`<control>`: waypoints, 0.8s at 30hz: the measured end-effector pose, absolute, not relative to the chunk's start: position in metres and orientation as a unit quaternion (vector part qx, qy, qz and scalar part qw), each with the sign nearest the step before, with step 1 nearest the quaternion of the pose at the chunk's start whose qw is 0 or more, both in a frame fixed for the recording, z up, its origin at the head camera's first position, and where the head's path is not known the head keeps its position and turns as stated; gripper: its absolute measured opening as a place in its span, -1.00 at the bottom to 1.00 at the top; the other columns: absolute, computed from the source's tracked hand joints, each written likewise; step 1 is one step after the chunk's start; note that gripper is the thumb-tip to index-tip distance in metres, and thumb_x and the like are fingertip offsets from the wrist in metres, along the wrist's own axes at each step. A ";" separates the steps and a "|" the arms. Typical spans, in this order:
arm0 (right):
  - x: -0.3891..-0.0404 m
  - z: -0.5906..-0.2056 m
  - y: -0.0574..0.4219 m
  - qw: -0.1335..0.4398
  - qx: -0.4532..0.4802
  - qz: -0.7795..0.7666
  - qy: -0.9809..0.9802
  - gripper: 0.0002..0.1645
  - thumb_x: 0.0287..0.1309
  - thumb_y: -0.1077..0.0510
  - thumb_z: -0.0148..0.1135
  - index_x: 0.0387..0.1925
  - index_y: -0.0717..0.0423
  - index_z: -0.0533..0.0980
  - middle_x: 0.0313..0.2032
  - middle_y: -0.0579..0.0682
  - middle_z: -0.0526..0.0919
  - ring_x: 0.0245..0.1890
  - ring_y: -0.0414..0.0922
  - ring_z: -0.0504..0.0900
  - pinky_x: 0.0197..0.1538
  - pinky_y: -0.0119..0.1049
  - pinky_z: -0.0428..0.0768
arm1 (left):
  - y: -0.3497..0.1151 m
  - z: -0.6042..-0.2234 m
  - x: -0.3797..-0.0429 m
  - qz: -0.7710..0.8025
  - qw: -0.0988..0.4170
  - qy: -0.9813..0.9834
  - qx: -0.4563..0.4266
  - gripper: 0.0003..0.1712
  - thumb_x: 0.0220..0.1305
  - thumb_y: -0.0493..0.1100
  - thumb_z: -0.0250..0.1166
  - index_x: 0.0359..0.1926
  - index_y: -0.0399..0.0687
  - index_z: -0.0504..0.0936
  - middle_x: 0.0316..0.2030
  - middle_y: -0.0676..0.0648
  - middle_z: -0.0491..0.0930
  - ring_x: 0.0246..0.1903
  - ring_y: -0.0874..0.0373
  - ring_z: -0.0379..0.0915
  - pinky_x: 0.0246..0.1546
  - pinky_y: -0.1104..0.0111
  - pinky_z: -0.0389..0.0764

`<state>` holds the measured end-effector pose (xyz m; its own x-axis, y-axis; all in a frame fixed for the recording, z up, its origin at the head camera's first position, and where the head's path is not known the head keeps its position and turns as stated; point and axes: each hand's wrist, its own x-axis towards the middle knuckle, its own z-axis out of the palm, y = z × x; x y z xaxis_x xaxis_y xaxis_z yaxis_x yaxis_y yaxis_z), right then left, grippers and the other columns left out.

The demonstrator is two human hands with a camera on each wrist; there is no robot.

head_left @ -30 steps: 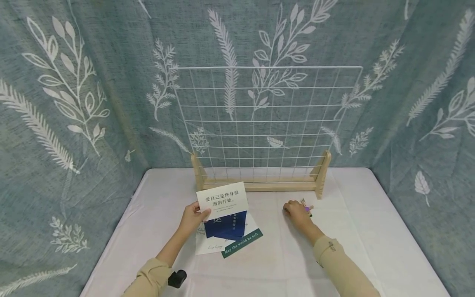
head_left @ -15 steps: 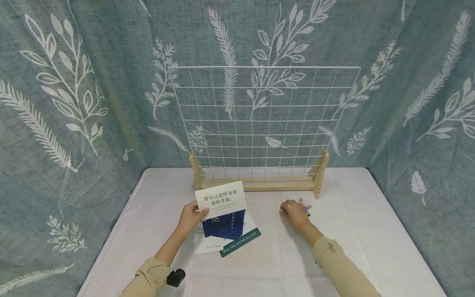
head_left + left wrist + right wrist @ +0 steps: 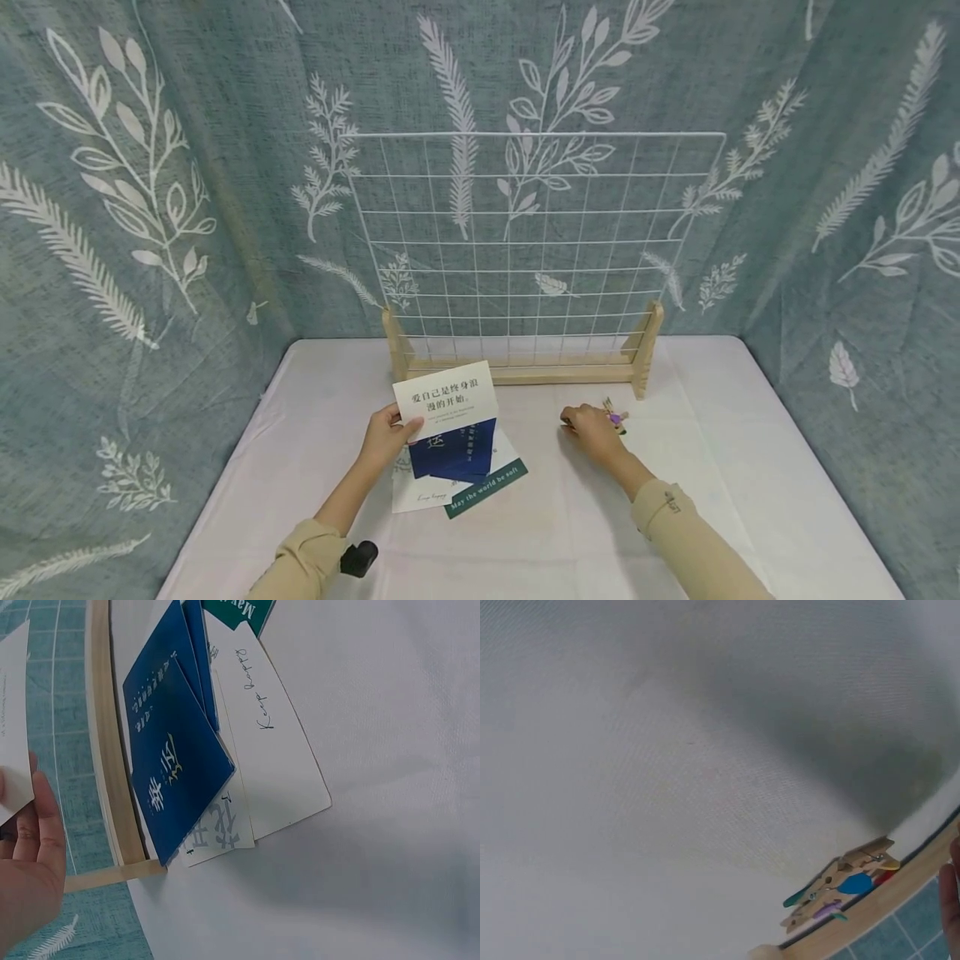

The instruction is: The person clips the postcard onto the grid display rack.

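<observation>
My left hand (image 3: pixel 387 437) pinches a white card (image 3: pixel 446 400) with printed Chinese characters by its left edge, above a loose stack. In that stack are several blue cards (image 3: pixel 176 757), a white "Keep happy" card (image 3: pixel 274 742) and a green-edged "May the world be soft" card (image 3: pixel 486 490). My right hand (image 3: pixel 597 437) is low over the table, fingers curled, and seems to pinch a small clothespin (image 3: pixel 566 422), mostly hidden. Just right of it lies a pile of wooden clothespins (image 3: pixel 840 885) with coloured decorations. Only the edge of that hand shows in the right wrist view.
A white wire grid (image 3: pixel 525 242) stands upright in a wooden base (image 3: pixel 555 375) at the back of the white-covered table (image 3: pixel 697 467). Patterned green curtain (image 3: pixel 225 167) encloses the back and sides. A black object (image 3: pixel 359 558) is by the left forearm.
My right hand has shifted slightly left, away from the clothespin pile. The card in my left hand has tipped up a little, showing more of the blue cards below.
</observation>
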<state>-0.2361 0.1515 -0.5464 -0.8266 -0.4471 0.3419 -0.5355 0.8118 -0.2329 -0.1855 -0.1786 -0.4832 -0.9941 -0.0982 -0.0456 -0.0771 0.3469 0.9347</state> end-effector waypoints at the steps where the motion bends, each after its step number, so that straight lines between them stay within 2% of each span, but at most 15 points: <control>1: -0.236 -0.545 0.151 0.141 0.263 0.160 -0.941 -0.85 -0.10 0.36 0.40 -0.49 0.21 0.54 -0.53 0.03 0.65 -0.52 -0.12 0.54 -0.43 -0.30 0.56 | -0.178 -0.483 -0.185 -0.568 0.010 -0.821 0.052 -0.63 0.22 -0.43 0.18 0.04 -0.54 0.45 -0.10 -0.48 0.55 -0.23 -0.21 0.64 -0.36 0.35 0.70; 4: -0.236 -0.543 0.150 0.146 0.265 0.163 -0.939 -0.86 -0.09 0.36 0.39 -0.49 0.20 0.54 -0.52 0.02 0.66 -0.52 -0.13 0.53 -0.43 -0.31 0.55 | -0.177 -0.482 -0.186 -0.568 0.014 -0.822 0.045 -0.63 0.22 -0.42 0.19 0.04 -0.55 0.44 -0.10 -0.49 0.55 -0.23 -0.22 0.64 -0.40 0.39 0.69; 8: -0.234 -0.543 0.150 0.149 0.259 0.174 -0.938 -0.87 -0.04 0.35 0.36 -0.37 0.25 0.59 -0.43 0.07 0.70 -0.44 -0.07 0.60 -0.33 -0.27 0.61 | -0.177 -0.481 -0.187 -0.568 0.015 -0.822 0.043 -0.62 0.23 -0.42 0.19 0.05 -0.56 0.44 -0.10 -0.50 0.55 -0.23 -0.22 0.64 -0.42 0.40 0.69; 13: -0.229 -0.544 0.153 0.146 0.239 0.195 -0.940 -0.72 -0.03 0.35 0.34 -0.19 0.33 0.59 -0.38 0.14 0.69 -0.36 0.01 0.64 -0.23 -0.20 0.65 | -0.176 -0.478 -0.186 -0.566 0.010 -0.823 0.047 -0.63 0.23 -0.42 0.19 0.04 -0.55 0.44 -0.10 -0.49 0.55 -0.22 -0.21 0.64 -0.39 0.38 0.69; 18: -0.227 -0.545 0.155 0.148 0.223 0.214 -0.940 -0.78 -0.05 0.38 0.33 -0.27 0.36 0.59 -0.38 0.14 0.68 -0.33 0.01 0.64 -0.20 -0.22 0.65 | -0.175 -0.476 -0.189 -0.562 0.011 -0.826 0.051 -0.63 0.24 -0.41 0.18 0.05 -0.55 0.44 -0.09 -0.49 0.54 -0.20 -0.22 0.63 -0.35 0.33 0.70; 24: -0.223 -0.543 0.154 0.129 0.195 0.249 -0.940 -0.82 -0.09 0.42 0.37 -0.39 0.29 0.53 -0.45 0.13 0.67 -0.43 -0.03 0.65 -0.37 -0.32 0.65 | -0.172 -0.474 -0.190 -0.560 0.004 -0.827 0.055 -0.63 0.24 -0.40 0.18 0.04 -0.53 0.44 -0.08 -0.48 0.54 -0.17 -0.23 0.62 -0.32 0.28 0.70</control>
<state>-0.2230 0.1542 -0.5428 -0.8907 -0.3024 0.3395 -0.4309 0.7999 -0.4178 -0.1897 -0.1720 -0.4742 -0.9938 -0.0962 -0.0548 -0.0866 0.3667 0.9263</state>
